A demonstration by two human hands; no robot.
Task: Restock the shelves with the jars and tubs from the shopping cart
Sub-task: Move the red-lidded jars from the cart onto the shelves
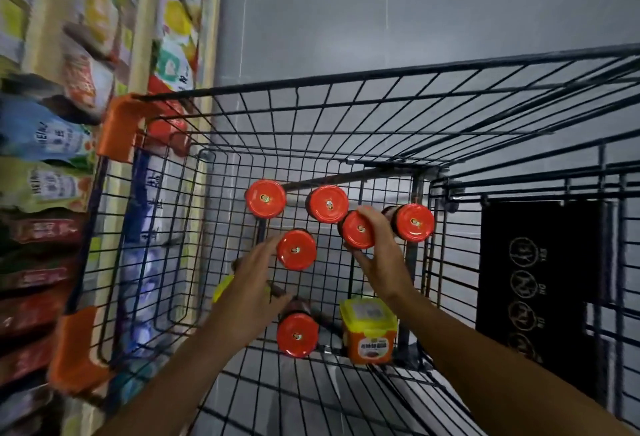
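Observation:
Several red-lidded jars stand in the black wire shopping cart [311, 144]. My right hand [377, 259] grips one jar [356, 229] around its side, fingers curled over it. My left hand [252, 283] reaches beside another jar [296, 249] with fingers extended, touching or nearly touching its left side. More jars sit at the far end [265, 198], [327, 204], [414, 222], and one nearer me [297, 335]. An orange tub with a yellow lid [369, 330] stands near the right hand's wrist. Another yellow lid [221, 288] is mostly hidden under my left hand.
Store shelves [52, 124] packed with colourful pouches and packets run along the left, close against the cart's orange corner guards [119, 127]. Grey floor lies beyond the cart. A black panel [533, 290] with round logos shows through the cart's right wall.

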